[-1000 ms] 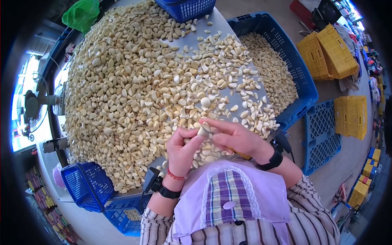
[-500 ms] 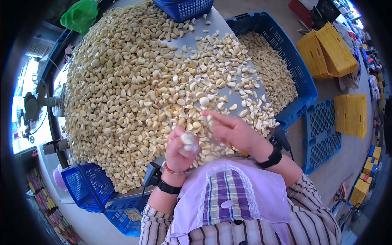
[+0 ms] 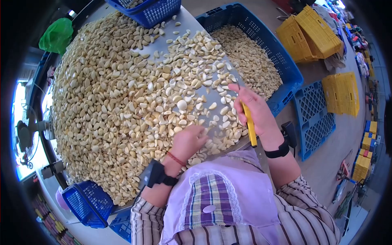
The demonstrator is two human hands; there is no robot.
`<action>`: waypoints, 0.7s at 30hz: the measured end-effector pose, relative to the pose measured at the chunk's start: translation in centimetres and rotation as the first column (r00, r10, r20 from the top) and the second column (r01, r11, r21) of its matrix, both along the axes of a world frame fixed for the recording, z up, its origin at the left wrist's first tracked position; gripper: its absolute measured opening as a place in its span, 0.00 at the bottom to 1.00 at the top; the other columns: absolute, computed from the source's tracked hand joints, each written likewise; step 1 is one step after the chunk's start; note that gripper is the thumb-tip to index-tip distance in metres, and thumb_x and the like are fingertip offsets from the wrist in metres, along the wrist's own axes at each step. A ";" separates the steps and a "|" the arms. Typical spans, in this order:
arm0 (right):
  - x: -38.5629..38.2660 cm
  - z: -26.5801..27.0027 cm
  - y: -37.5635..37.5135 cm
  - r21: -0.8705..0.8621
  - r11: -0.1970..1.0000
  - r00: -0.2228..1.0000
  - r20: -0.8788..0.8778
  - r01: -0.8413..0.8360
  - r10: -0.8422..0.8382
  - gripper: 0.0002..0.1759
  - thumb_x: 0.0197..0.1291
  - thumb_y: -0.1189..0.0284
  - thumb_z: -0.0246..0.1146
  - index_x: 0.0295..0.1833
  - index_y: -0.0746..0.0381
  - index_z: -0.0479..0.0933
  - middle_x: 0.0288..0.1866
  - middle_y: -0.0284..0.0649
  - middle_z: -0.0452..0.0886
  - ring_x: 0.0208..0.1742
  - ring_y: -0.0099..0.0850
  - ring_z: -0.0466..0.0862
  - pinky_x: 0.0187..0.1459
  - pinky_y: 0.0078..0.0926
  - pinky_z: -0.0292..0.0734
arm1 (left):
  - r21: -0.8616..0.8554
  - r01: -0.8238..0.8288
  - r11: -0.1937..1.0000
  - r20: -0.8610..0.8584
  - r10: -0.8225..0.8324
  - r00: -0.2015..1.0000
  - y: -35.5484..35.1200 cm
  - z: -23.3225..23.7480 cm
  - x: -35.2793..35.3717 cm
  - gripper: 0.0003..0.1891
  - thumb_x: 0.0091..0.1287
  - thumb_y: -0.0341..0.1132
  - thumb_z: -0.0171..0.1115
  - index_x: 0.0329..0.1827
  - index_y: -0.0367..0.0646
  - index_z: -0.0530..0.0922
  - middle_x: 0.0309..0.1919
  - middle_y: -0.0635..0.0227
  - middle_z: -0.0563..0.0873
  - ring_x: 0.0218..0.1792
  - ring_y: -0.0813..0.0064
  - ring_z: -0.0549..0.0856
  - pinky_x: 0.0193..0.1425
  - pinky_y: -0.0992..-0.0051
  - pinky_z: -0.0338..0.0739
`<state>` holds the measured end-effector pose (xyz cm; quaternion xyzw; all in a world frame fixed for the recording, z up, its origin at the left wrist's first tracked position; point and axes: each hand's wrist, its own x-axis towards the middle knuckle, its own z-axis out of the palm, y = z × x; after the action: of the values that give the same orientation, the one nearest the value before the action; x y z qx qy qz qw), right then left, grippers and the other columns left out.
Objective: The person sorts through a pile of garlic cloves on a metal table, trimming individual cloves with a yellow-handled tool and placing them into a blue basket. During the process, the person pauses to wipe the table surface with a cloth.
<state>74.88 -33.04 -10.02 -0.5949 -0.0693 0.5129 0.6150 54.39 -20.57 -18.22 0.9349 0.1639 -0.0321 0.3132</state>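
A wide heap of pale peeled garlic cloves point(image 3: 110, 98) covers the metal table point(image 3: 188, 21). Low over its near edge is my left hand point(image 3: 188, 142), back up, fingers loosely bent and apart, with no clove visible in them. Beside its fingertips, several cloves point(image 3: 218, 139) look smeared by motion. My right hand point(image 3: 254, 108), further right above the table edge, is closed round a small yellow-handled knife point(image 3: 248, 124). The handle's dark end points towards me; a thin bit of blade shows by the fingertips.
A large blue crate point(image 3: 292, 77) of cloves stands beyond the table's right edge. Blue baskets stand at the far edge point(image 3: 163, 15) and near left point(image 3: 87, 204). Yellow crates point(image 3: 316, 32) and a blue pallet point(image 3: 314, 114) are on the right; a fan point(image 3: 27, 130) is at left.
My left hand has turned palm down and opened; the white clove it held no longer shows in it. My right hand has moved right, away from the left, with the knife. The view has shifted.
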 end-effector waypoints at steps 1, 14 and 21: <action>-0.3 0.0 -0.1 0.017 0.999 0.999 0.033 -0.043 0.042 0.26 0.71 0.56 0.51 0.65 0.63 0.69 0.25 0.28 0.70 0.20 0.14 0.66 0.22 0.11 0.64 | -0.434 -0.187 0.881 -0.048 0.185 0.982 0.1 -0.3 -0.5 0.13 0.62 0.39 0.65 0.46 0.41 0.82 0.24 0.71 0.79 0.26 0.72 0.80 0.30 0.75 0.75; -5.6 1.0 1.5 -0.167 0.730 0.541 0.568 -0.663 0.621 0.31 0.62 0.63 0.61 0.70 0.55 0.65 0.40 0.44 0.83 0.33 0.36 0.84 0.35 0.28 0.75 | -0.915 -0.173 -0.365 -0.334 0.440 0.834 1.7 6.4 -2.3 0.03 0.66 0.32 0.58 0.35 0.46 0.73 0.24 0.71 0.78 0.21 0.84 0.74 0.19 0.87 0.64; -3.8 -0.1 1.2 -0.060 0.909 0.845 0.349 -0.413 0.407 0.23 0.65 0.64 0.59 0.63 0.60 0.73 0.37 0.35 0.81 0.32 0.20 0.76 0.35 0.19 0.73 | -0.854 0.298 -0.427 -0.083 0.678 0.731 1.4 6.4 -3.2 0.14 0.66 0.37 0.55 0.51 0.40 0.75 0.28 0.66 0.78 0.17 0.82 0.72 0.17 0.86 0.62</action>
<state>71.07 -31.80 -10.14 -0.6431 -0.3084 0.5164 0.4740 51.20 -19.15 -11.83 0.1341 0.1525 0.1977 0.9590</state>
